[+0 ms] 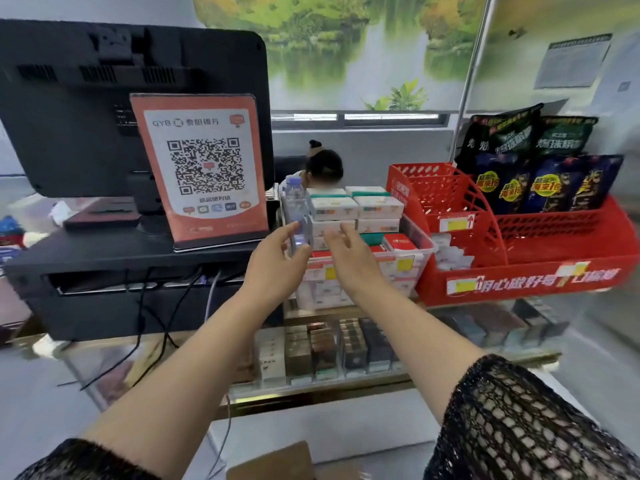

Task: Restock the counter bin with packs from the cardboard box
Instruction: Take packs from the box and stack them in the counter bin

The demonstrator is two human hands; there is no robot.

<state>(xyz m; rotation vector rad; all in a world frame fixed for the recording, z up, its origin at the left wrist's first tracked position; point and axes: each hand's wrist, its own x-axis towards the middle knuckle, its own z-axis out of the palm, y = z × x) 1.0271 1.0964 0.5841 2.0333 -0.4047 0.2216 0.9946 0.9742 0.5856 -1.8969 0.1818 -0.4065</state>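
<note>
While both arms reach forward, left hand [277, 259], right hand [349, 252] at bin [424, 245] — fingers [348, 233] spread, empty.

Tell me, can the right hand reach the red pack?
Probably yes: the right hand is open close beside the red pack, which lies uncovered on top in the clear bin.

black monitor [131, 109] at left on a black stand [104, 258], orange qr sign [204, 168] leaning in front. water bottle [296, 199] upright just right of the sign. red rack [519, 268] at right, dark snack bags [540, 168] in its back tier. cables [140, 317] hanging below the stand.
</note>
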